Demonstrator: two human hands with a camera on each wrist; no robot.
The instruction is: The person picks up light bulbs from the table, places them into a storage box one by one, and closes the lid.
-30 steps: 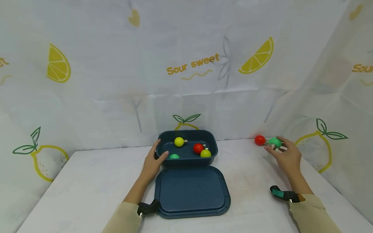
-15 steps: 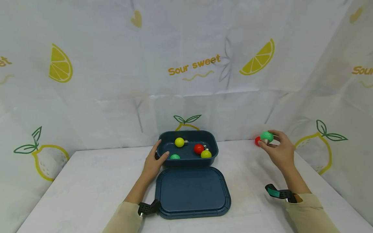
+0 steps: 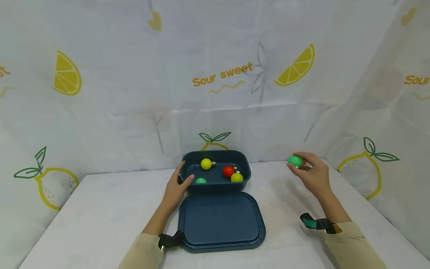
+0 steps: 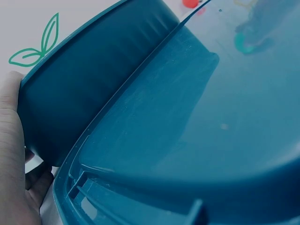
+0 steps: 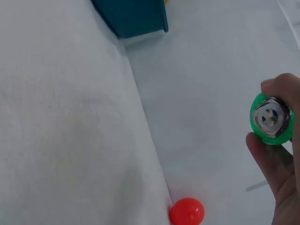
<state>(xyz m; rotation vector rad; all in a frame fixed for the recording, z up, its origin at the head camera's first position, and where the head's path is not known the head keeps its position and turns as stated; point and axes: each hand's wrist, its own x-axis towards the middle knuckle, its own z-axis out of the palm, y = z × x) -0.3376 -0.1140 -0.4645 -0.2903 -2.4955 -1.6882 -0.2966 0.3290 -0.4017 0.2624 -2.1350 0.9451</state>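
Note:
My right hand (image 3: 314,175) pinches a green light bulb (image 3: 295,161) between thumb and fingers, above the table's far right part. In the right wrist view, the silver base (image 5: 271,117) of that bulb faces the camera. My left hand (image 3: 174,190) holds the left end of a dark blue plastic box (image 3: 215,188), thumb over its rim. Inside the box lie a yellow bulb (image 3: 206,163), a red bulb (image 3: 228,171), a second yellow bulb (image 3: 236,177) and a partly hidden green bulb (image 3: 201,181).
A matching blue lid (image 3: 221,222) lies flat in front of the box. Another red bulb (image 5: 187,212) sits at the table's back edge, mostly hidden behind my right hand in the head view. A white printed sheet (image 3: 134,93) hangs behind the table.
My right hand has lifted the green bulb from beside the red one and carried it left, now passing in front of the red bulb. The left hand stays on the box.

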